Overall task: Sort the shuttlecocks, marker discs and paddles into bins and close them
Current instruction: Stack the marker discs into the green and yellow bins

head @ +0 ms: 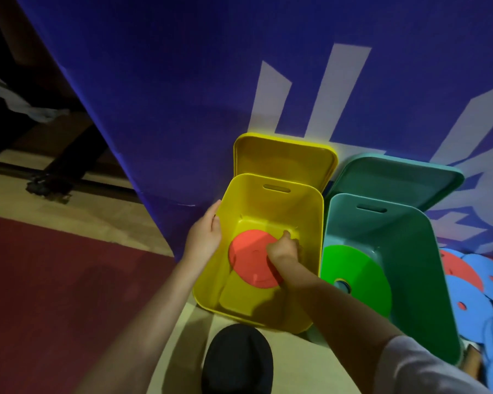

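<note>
- Here, head view: tall yellow plastic bin (302, 280) on the pale floor, its yellow lid (282, 157) propped behind against a blue banner (168, 81).
- Left hand (204, 237) gripping the bin's left rim.
- Right hand (282, 253) inside, fingers curled on a flat orange-red marker disc (248, 258).
- Beside it, teal plastic bin (427, 260) holding a green disc (359, 277); blue and red paddles (478, 282) heaped right.

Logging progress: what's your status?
Left hand grips yellow bin rim. Right hand holds red disc inside it. Lid open.
</note>
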`<state>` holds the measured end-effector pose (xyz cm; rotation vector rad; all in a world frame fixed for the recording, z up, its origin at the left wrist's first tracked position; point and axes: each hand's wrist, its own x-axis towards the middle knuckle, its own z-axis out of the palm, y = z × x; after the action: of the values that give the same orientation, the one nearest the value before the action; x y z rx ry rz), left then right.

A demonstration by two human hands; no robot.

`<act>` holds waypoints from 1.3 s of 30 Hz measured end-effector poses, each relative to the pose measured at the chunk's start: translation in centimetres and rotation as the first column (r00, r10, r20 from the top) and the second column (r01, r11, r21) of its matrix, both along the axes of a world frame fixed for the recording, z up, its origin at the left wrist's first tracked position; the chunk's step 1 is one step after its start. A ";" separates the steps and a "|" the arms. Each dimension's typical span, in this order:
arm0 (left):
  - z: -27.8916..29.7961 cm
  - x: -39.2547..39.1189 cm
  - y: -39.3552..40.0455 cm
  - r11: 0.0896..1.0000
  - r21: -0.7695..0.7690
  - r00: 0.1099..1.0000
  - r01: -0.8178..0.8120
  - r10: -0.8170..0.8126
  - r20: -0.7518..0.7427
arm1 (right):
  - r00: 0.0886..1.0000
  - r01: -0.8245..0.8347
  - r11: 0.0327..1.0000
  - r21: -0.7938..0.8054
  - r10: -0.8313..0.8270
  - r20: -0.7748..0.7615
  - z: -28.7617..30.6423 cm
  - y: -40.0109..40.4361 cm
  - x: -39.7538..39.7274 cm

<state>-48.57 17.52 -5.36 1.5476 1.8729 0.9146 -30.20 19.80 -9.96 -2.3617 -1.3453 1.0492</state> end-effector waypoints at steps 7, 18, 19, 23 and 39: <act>3.7 3.9 -2.1 0.977 0.145 0.895 0.158 -0.080 -0.440 | 0.843 0.046 0.938 0.342 0.147 -0.517 7.1 -3.3 3.2; 8.7 27.7 -10.3 0.735 0.211 0.744 0.645 -0.666 0.048 | 0.699 0.634 0.602 0.486 -0.178 -0.692 11.8 -15.9 27.2; 8.4 29.9 -11.1 0.709 0.199 0.716 0.676 -0.696 0.050 | 0.689 0.666 0.574 0.476 -0.231 -0.687 11.2 -17.3 29.6; 6.6 38.1 -13.8 0.600 0.096 0.603 0.794 -0.798 0.007 | 0.661 0.734 0.528 0.427 -0.410 -0.629 8.4 -22.1 38.6; -2.9 53.5 -9.7 0.729 -0.506 0.816 0.461 -0.572 -0.080 | 0.885 0.453 0.868 0.202 -0.412 -0.216 -0.5 -23.6 57.8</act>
<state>4.90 7.81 -8.25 1.7683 1.4989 0.0122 27.60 -3.79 -10.43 -2.1845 -0.7743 0.8617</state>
